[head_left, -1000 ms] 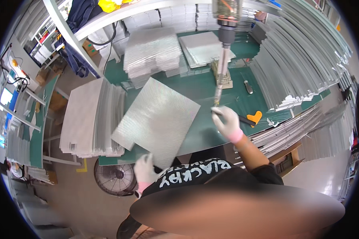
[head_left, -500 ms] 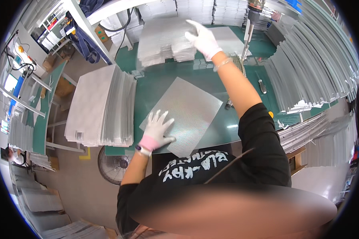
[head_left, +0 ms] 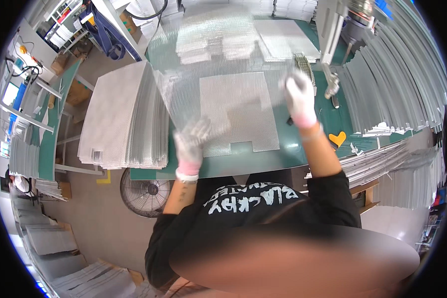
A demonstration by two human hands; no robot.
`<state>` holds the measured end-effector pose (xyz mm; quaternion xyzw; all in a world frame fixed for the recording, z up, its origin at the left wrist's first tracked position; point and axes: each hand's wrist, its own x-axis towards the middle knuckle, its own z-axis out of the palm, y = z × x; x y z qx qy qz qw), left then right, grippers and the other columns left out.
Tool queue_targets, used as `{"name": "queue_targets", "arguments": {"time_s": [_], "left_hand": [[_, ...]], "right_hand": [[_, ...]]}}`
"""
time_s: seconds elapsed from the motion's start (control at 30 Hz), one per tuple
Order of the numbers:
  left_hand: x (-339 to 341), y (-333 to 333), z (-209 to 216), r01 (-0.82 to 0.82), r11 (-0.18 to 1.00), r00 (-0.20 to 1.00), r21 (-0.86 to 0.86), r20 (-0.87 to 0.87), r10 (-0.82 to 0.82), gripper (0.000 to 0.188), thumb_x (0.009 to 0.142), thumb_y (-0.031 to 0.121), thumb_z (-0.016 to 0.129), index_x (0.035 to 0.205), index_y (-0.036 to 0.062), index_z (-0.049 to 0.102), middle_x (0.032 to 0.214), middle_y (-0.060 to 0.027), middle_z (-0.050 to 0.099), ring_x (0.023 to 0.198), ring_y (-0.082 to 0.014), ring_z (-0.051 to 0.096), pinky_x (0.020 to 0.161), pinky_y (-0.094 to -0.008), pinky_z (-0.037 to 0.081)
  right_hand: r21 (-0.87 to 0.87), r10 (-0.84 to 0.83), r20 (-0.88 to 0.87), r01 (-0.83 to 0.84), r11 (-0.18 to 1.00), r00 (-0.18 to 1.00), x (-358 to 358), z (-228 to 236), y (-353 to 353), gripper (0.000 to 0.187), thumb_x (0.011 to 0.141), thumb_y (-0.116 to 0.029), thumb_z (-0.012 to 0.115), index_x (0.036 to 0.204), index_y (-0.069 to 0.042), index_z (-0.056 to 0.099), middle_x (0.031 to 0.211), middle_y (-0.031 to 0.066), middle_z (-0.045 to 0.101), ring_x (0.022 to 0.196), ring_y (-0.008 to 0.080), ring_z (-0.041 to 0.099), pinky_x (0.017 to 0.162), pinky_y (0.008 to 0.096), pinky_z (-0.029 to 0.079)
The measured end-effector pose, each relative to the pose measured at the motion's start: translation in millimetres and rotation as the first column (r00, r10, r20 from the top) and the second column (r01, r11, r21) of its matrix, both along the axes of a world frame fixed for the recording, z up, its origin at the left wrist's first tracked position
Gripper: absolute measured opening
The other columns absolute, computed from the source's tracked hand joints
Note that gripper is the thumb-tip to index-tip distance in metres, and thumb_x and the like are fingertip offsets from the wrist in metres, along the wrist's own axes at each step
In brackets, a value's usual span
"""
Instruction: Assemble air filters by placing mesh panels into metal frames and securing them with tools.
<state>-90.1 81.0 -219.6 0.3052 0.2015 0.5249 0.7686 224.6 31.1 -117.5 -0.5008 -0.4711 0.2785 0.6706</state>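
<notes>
A thin, translucent grey textured sheet hangs blurred above the green tabletop. The white-gloved left hand, fingers extended, meets its lower left; the white-gloved right hand curls near its right edge, any pinch indiscernible. One notched, silvery textured sheet already lies flat; the raised one apparently does not. A whitish sheet stack stands left.

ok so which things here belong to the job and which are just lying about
Likely the job: raised sheet, flat sheet, left stack, left hand, right hand, table

Seemingly just about: yellow piece, fan, white scrap
</notes>
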Motion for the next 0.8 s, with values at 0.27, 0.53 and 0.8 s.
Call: {"name": "queue_targets", "arguments": {"time_s": [0.27, 0.53, 0.8], "left_hand": [[-9, -26, 31, 0.244, 0.748, 0.065, 0.617, -0.780, 0.622, 0.073, 0.080, 0.030, 0.077, 0.139, 0.0028, 0.041, 0.091, -0.0199, 0.068, 0.070, -0.0358, 0.066, 0.063, -0.0425, 0.053], [10, -2, -15, 0.339, 0.774, -0.011, 0.535, -0.820, 0.572, 0.074, 0.084, 0.033, 0.072, 0.141, 0.0016, 0.037, 0.097, -0.0229, 0.066, 0.084, -0.0391, 0.065, 0.075, -0.0442, 0.053], [14, -5, -24, 0.360, 0.820, -0.121, 0.444, -0.850, 0.513, 0.076, 0.083, 0.032, 0.073, 0.142, 0.0000, 0.037, 0.106, -0.0212, 0.064, 0.088, -0.0362, 0.066, 0.077, -0.0423, 0.053]], "right_hand": [[-0.079, -0.236, 0.434, 0.298, 0.951, 0.869, -60, -93, -105, 0.023, 0.084, 0.000, 0.066, 0.107, -0.002, 0.067, 0.098, 0.0097, 0.067, 0.074, 0.0142, 0.060, 0.068, 0.0255, 0.049], [-0.254, -0.172, 0.546, 0.358, 0.899, 0.820, -40, -120, -83, 0.026, 0.083, -0.007, 0.066, 0.109, -0.003, 0.068, 0.101, 0.0137, 0.068, 0.087, 0.0277, 0.066, 0.078, 0.0329, 0.052], [-0.233, -0.162, 0.628, 0.382, 0.894, 0.761, -43, -136, -82, 0.026, 0.084, -0.010, 0.067, 0.109, -0.005, 0.068, 0.103, 0.0135, 0.067, 0.095, 0.0307, 0.066, 0.083, 0.0351, 0.053]]}}
